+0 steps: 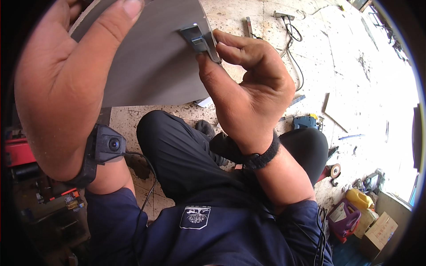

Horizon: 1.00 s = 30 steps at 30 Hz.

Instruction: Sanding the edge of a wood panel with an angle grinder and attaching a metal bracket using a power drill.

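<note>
Head view, looking down at a person seated above a speckled, pale floor (346, 80). From 10 to 12 o'clock, a flat grey panel (151, 66) is raised over the knees. The left hand (62, 84), at 10 o'clock, grips its edge, thumb flat along the near face; its other fingers are mostly hidden. The right hand (253, 82), at 1 o'clock, is pinched nearly closed: thumb and bent fingers hold a bent metal clip (194, 39) at the panel's right edge, near 12 o'clock. A small black camera (110, 142) is strapped to the left wrist. On the floor, a black cable (290, 37) trails at 1 o'clock, a blue power tool (304, 122) lies at 3, and a purple container (342, 217) stands at 4, beside a cardboard box (381, 230).
</note>
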### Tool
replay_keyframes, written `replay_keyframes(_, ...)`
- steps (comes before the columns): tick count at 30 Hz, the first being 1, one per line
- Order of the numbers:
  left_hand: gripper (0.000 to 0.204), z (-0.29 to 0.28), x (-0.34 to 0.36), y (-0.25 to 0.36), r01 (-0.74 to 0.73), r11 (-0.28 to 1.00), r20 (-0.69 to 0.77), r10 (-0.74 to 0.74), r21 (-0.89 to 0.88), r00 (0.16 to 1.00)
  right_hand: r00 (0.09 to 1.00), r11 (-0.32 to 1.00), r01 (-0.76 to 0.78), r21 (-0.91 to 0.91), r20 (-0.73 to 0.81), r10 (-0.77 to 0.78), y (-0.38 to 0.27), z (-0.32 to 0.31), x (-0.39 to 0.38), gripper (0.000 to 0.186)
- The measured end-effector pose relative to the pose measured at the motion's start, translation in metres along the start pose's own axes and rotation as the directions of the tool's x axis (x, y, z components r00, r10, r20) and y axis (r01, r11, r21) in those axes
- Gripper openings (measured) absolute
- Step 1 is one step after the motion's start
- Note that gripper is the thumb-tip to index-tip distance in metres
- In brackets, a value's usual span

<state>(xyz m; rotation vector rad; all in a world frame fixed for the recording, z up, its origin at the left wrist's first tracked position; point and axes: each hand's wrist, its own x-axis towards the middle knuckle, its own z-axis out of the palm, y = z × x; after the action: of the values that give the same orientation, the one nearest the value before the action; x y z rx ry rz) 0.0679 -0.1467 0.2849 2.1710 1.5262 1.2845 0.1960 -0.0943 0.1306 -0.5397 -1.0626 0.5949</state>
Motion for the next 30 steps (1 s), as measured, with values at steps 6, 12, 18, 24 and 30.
replay_keyframes(6,0.036,-0.013,0.014,-0.007,0.15,0.976,0.031,-0.157,0.159,0.987,1.0,0.999,-0.019,0.025,-0.006,0.02,0.003,0.001,0.001,0.018)
replay_keyframes(12,0.052,-0.033,0.022,-0.019,-0.076,0.932,0.023,0.073,0.354,0.997,0.993,0.986,-0.116,0.122,0.023,0.114,-0.016,0.001,0.01,0.019)
replay_keyframes(18,0.05,-0.036,0.02,-0.025,-0.06,0.913,-0.066,0.095,0.403,0.993,0.995,0.991,-0.004,0.137,0.101,-0.01,-0.029,0.008,0.024,0.028)
replay_keyframes(24,0.048,-0.027,0.027,-0.024,-0.023,0.903,-0.131,0.087,0.43,0.988,0.994,0.995,0.075,0.07,0.078,-0.08,-0.035,0.016,0.029,0.031)
replay_keyframes(30,0.045,-0.029,0.022,-0.023,0.015,0.899,-0.176,0.069,0.437,0.982,0.989,0.993,0.12,0.015,0.083,-0.121,-0.034,0.016,0.03,0.032)
